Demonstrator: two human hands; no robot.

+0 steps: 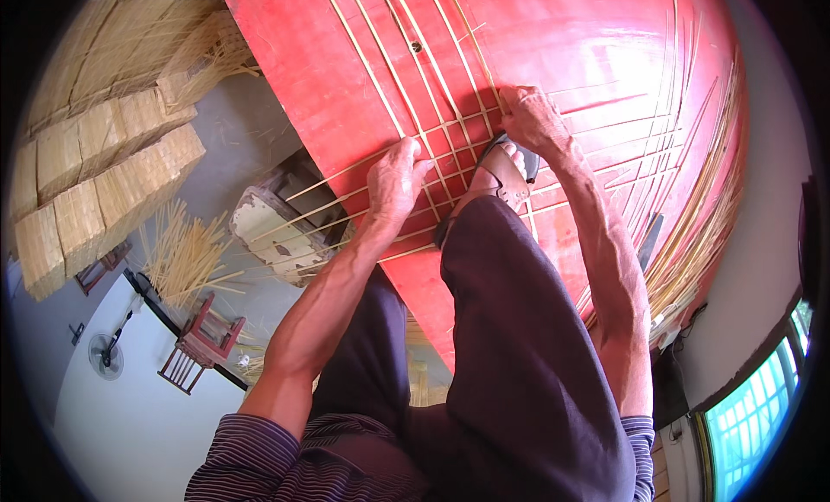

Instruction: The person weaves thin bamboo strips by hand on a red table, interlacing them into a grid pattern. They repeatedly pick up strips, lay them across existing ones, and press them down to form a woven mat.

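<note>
Thin pale bamboo strips cross one another in an open grid on a large red board. My left hand is closed at the grid's left side, fingertips pinched on a strip that runs across. Farther up and to the right, my right hand is curled with its fingers on a lengthwise strip near the crossings; its fingertips are partly hidden. Between the hands my sandalled foot rests on the grid, covering some of the crossings.
Loose bamboo strips lie in a thick bunch along the board's right edge. Bundled strips are stacked at the left, with a loose heap on the floor. A worn white-topped stool, a small red wooden chair and a fan stand left.
</note>
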